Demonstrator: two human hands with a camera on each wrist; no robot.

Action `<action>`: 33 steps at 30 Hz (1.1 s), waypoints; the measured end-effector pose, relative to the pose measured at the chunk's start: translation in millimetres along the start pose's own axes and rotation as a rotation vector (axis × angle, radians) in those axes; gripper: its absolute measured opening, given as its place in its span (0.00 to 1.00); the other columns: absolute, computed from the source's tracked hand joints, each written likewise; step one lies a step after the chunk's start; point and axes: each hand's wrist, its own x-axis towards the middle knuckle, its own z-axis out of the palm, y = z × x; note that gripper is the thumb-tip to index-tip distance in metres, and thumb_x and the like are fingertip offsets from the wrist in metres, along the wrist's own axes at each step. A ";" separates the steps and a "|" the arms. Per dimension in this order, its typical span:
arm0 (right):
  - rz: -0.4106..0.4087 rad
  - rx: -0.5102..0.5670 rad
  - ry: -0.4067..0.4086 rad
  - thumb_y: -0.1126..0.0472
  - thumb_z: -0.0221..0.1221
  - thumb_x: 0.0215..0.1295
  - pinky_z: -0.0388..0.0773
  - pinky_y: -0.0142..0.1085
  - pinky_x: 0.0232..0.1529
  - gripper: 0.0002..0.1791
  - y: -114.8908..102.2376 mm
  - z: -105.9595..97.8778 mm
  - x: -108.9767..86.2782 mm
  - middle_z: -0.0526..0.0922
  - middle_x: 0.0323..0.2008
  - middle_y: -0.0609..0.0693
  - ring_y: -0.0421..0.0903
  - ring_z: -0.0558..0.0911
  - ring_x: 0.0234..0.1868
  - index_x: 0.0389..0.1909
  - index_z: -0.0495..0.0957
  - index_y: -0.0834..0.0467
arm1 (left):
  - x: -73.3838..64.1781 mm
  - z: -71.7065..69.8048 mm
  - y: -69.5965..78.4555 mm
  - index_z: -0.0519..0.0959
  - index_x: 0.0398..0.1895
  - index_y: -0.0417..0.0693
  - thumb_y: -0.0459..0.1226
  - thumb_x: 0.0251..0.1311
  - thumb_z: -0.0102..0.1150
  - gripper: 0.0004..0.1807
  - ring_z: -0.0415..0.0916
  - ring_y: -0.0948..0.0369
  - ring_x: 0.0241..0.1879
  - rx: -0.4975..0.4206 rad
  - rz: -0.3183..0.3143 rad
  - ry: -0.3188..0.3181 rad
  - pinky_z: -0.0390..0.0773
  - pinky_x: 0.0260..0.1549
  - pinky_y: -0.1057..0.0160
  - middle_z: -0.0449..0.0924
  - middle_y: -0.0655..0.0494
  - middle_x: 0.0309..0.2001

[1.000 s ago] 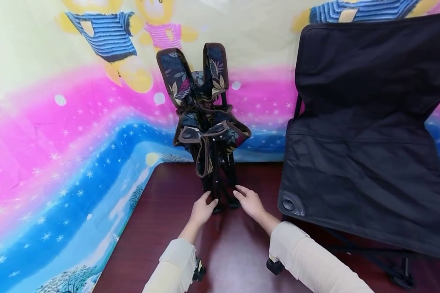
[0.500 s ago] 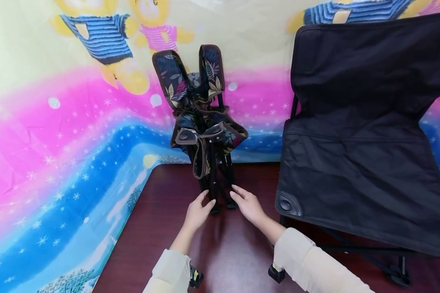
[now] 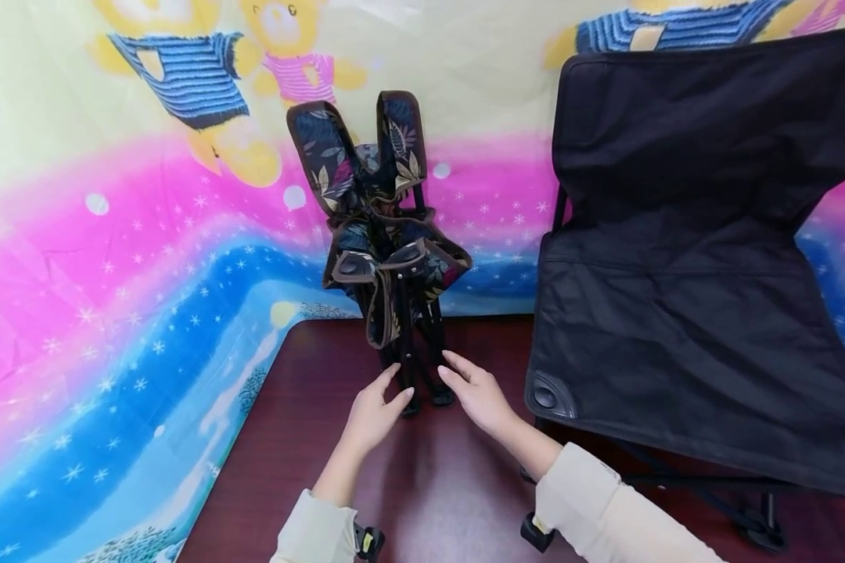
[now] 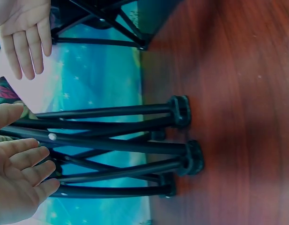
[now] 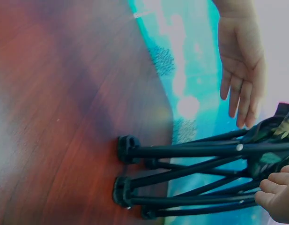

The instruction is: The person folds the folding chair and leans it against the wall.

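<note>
A folded camping chair (image 3: 408, 176) in dark leaf-print fabric with brown edging stands upright on the dark red table, its black legs bunched together. My left hand (image 3: 368, 416) is at the left of the legs, fingers extended and thumb apart. On the other side, my right hand (image 3: 484, 400) faces it with fingers stretched out. Neither hand grips anything; whether the fingertips touch the legs I cannot tell. In the left wrist view, the black tube legs (image 4: 121, 144) end in plastic feet on the wood. The right wrist view shows the same feet (image 5: 128, 150) close together.
An unfolded black chair (image 3: 676, 328) stands to the right, its seat corner near my right forearm. Behind both chairs hangs a printed backdrop (image 3: 204, 211) with cartoon bears. The dark red table (image 3: 275, 461) has its left edge by the backdrop.
The head view has shifted slightly, so both chairs appear a little further left and lower. Both hands keep nearly the same pose beside the legs; the folded chair stays standing.
</note>
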 end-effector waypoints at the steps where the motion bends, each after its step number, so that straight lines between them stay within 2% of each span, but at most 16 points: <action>1: -0.005 -0.003 -0.002 0.49 0.49 0.61 0.63 0.45 0.53 0.26 -2.5 0.1 -1.1 0.67 0.56 0.54 0.47 0.65 0.56 0.58 0.65 0.57 | -0.8 -1.6 2.4 0.63 0.60 0.48 0.48 0.55 0.51 0.29 0.60 0.53 0.56 0.007 0.010 -0.001 0.63 0.50 0.50 0.64 0.51 0.57; 7: -0.020 -0.038 -0.004 0.47 0.49 0.60 0.65 0.45 0.51 0.27 -15.1 -1.6 -7.8 0.67 0.55 0.52 0.45 0.66 0.55 0.58 0.65 0.54 | -4.4 -7.5 15.0 0.62 0.60 0.47 0.47 0.55 0.51 0.29 0.58 0.54 0.58 0.045 0.075 -0.005 0.61 0.52 0.52 0.61 0.48 0.59; 8: -0.017 -0.044 -0.006 0.46 0.49 0.60 0.66 0.44 0.50 0.27 -16.7 -2.5 -8.8 0.71 0.52 0.52 0.45 0.69 0.52 0.58 0.65 0.53 | -4.9 -8.0 16.5 0.62 0.60 0.48 0.47 0.55 0.51 0.29 0.58 0.54 0.58 0.053 0.080 -0.004 0.61 0.52 0.52 0.61 0.48 0.59; 10: -0.018 -0.056 -0.009 0.46 0.48 0.60 0.66 0.44 0.49 0.27 -20.3 -5.2 -11.7 0.70 0.53 0.51 0.45 0.69 0.52 0.59 0.64 0.52 | -6.2 -9.3 19.4 0.62 0.60 0.48 0.47 0.55 0.52 0.30 0.57 0.54 0.58 0.065 0.084 -0.007 0.61 0.52 0.51 0.60 0.48 0.59; 12: -0.017 -0.067 -0.015 0.45 0.48 0.60 0.68 0.42 0.45 0.27 -24.0 -8.6 -14.8 0.70 0.53 0.50 0.45 0.72 0.46 0.59 0.63 0.51 | -7.3 -10.8 22.1 0.62 0.61 0.49 0.47 0.55 0.52 0.30 0.57 0.54 0.58 0.079 0.089 -0.013 0.61 0.52 0.51 0.60 0.49 0.60; 14: -0.023 -0.077 -0.019 0.45 0.48 0.60 0.68 0.42 0.44 0.27 -27.7 -12.3 -17.4 0.69 0.54 0.49 0.44 0.72 0.45 0.59 0.63 0.50 | -8.4 -12.5 24.8 0.61 0.61 0.50 0.48 0.55 0.51 0.30 0.56 0.53 0.59 0.088 0.091 -0.019 0.60 0.52 0.50 0.59 0.49 0.60; 15: -0.033 -0.082 -0.022 0.45 0.48 0.60 0.68 0.43 0.46 0.27 -29.4 -14.1 -18.8 0.66 0.57 0.48 0.44 0.71 0.49 0.60 0.63 0.50 | -8.9 -13.5 26.1 0.61 0.61 0.50 0.48 0.55 0.51 0.30 0.56 0.53 0.59 0.089 0.094 -0.021 0.60 0.52 0.49 0.59 0.50 0.60; 17: -0.051 -0.096 -0.028 0.45 0.48 0.60 0.67 0.44 0.48 0.28 -32.2 -17.6 -20.8 0.65 0.57 0.49 0.45 0.70 0.50 0.60 0.62 0.51 | -9.7 -15.2 28.2 0.61 0.61 0.50 0.49 0.55 0.51 0.31 0.55 0.52 0.59 0.087 0.105 -0.024 0.60 0.52 0.48 0.59 0.49 0.60; 20: -0.085 -0.121 -0.032 0.44 0.47 0.60 0.63 0.47 0.53 0.29 -35.6 -22.8 -23.4 0.63 0.59 0.49 0.44 0.62 0.58 0.60 0.61 0.52 | -10.4 -16.7 30.7 0.61 0.61 0.51 0.50 0.55 0.51 0.31 0.54 0.52 0.59 0.086 0.125 -0.028 0.59 0.52 0.48 0.59 0.51 0.60; 27: -0.133 -0.175 -0.033 0.43 0.45 0.61 0.58 0.45 0.56 0.30 -42.5 -35.4 -29.1 0.60 0.61 0.50 0.43 0.58 0.61 0.61 0.60 0.54 | -10.7 -19.1 41.6 0.62 0.60 0.50 0.48 0.55 0.51 0.29 0.54 0.52 0.59 0.109 0.179 -0.028 0.57 0.55 0.51 0.60 0.51 0.60; 33: -0.175 -0.216 -0.030 0.44 0.45 0.61 0.61 0.46 0.55 0.31 -43.8 -45.4 -35.4 0.59 0.61 0.51 0.45 0.57 0.61 0.61 0.59 0.56 | -12.4 -20.8 53.1 0.62 0.61 0.50 0.48 0.55 0.51 0.29 0.53 0.53 0.60 0.114 0.217 -0.044 0.56 0.55 0.50 0.59 0.52 0.60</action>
